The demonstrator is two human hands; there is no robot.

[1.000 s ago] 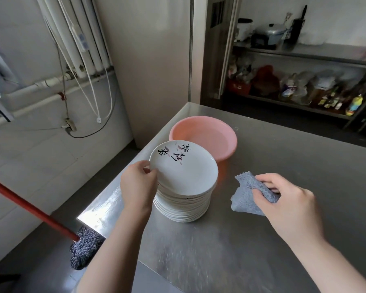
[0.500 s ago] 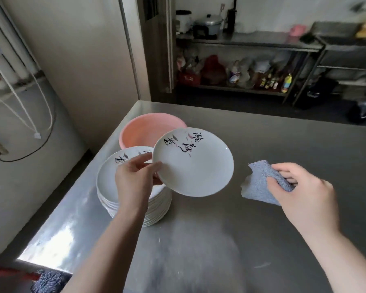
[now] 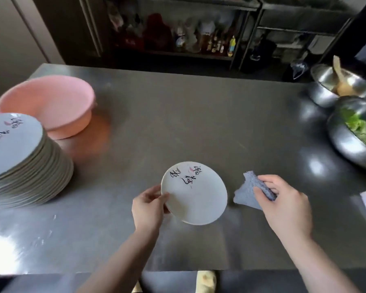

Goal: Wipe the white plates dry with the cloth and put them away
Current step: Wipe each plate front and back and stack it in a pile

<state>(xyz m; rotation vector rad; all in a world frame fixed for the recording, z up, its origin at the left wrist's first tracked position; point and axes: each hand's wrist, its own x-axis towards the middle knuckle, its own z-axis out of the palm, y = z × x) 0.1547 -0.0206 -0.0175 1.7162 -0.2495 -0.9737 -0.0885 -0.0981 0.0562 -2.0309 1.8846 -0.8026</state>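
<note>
1. Your left hand [image 3: 149, 205] is closed on the near-left rim of one white plate [image 3: 194, 192], thumb on top and fingers under, and it holds the plate tilted, just above the steel table [image 3: 178, 123] in front of you.
2. Your right hand [image 3: 283, 205] is closed on the blue cloth [image 3: 248, 190], which sits just beside the plate's right edge, not yet touching it as far as I can tell.
3. Bring the cloth onto the face and wipe in circles from the centre out to the rim, then turn the plate over for the underside. I judge a wet rim to be slippery, so keep that thumb pressed down while the cloth pushes.
4. Spread the cloth flatter under your fingers; bunched as it is, it would likely cover little of the face per pass.
5. The remaining stack of plates [image 3: 19, 157] stands well apart at the far left, next to the pink basin [image 3: 51, 106].
6. Against half a second ago: the plate was then right beside the stack, up near the basin; it now sits centred before you, and your view has swung right, bringing two metal bowls [image 3: 347, 115] into sight.
</note>
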